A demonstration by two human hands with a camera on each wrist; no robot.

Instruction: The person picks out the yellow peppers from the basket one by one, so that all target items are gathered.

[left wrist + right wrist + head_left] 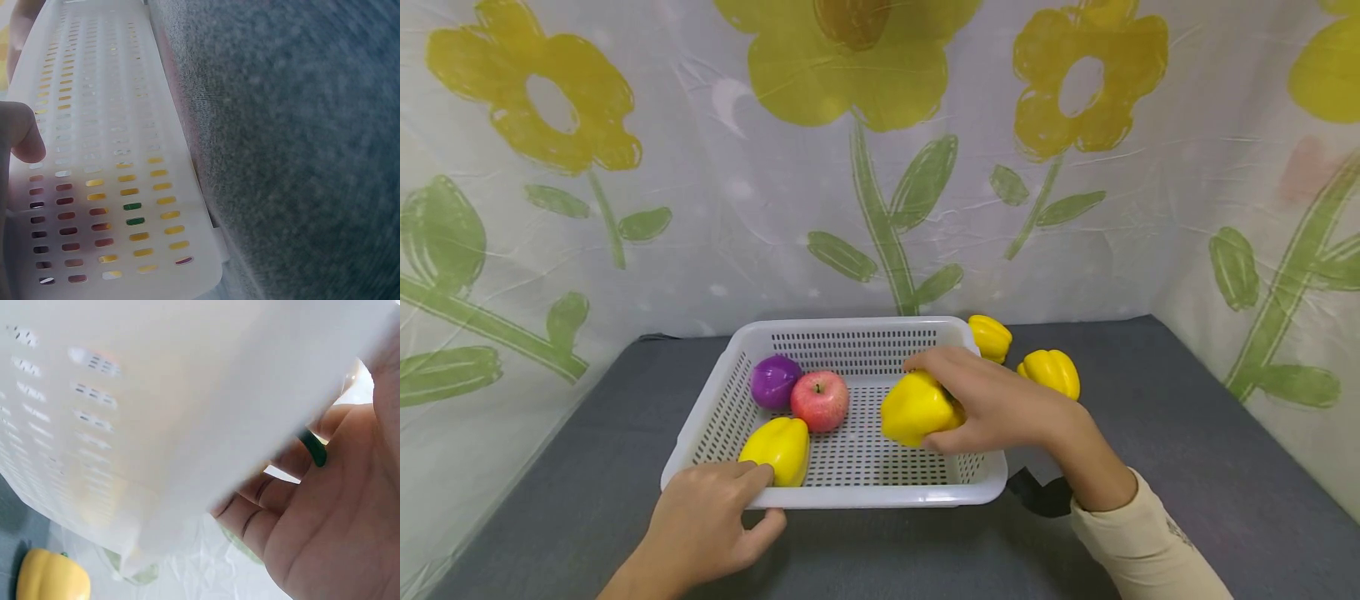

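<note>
A white perforated plastic basket (880, 497) stands on the dark cloth. My left hand (703, 521) grips its near rim at the left, fingers over the edge and thumb outside. Inside, beside those fingers, lies a yellow bell pepper (784, 450); behind it are a red apple (820, 402) and a round purple item (775, 382) of unclear kind. Over the basket's right part, my right hand (1000, 404) holds another yellow bell pepper (913, 408) from above. Its green stem (314, 449) shows against the palm in the right wrist view, while the basket wall hides most of that pepper.
Two more yellow bell peppers lie outside the basket, one by its far right corner (990, 337) and one farther right (1051, 372). A black object (1041, 496) sits under my right wrist. A flower-printed curtain (760, 250) hangs behind the table (587, 492).
</note>
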